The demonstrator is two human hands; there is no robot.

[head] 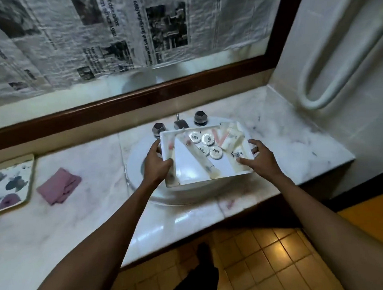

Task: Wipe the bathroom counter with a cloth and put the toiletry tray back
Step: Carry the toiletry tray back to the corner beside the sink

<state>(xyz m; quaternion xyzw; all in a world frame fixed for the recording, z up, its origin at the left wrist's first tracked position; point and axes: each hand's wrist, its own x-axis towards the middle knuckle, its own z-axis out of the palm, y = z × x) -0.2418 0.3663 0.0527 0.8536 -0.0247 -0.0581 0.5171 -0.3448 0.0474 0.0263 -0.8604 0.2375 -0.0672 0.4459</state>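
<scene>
A white toiletry tray (187, 180) hangs over the round sink (134, 160), held between both hands. It carries several round white soaps (208, 139), sachets and small tubes. My left hand (157, 162) grips the tray's left edge, thumb on the rim. At the tray's right edge sits my right hand (260, 156), fingers spread, thumb lying over a sachet inside. A folded pink cloth (59, 188) lies on the marble counter (84, 219) to the left of the sink, apart from both hands.
Two dark tap handles (200, 117) and a spout (181, 123) stand behind the tray. A patterned mat (9, 185) lies at the counter's far left. A mirror covered in newspaper (115, 38) rises behind. A white pipe loop (315, 91) hangs on the right wall. Yellow floor tiles lie below.
</scene>
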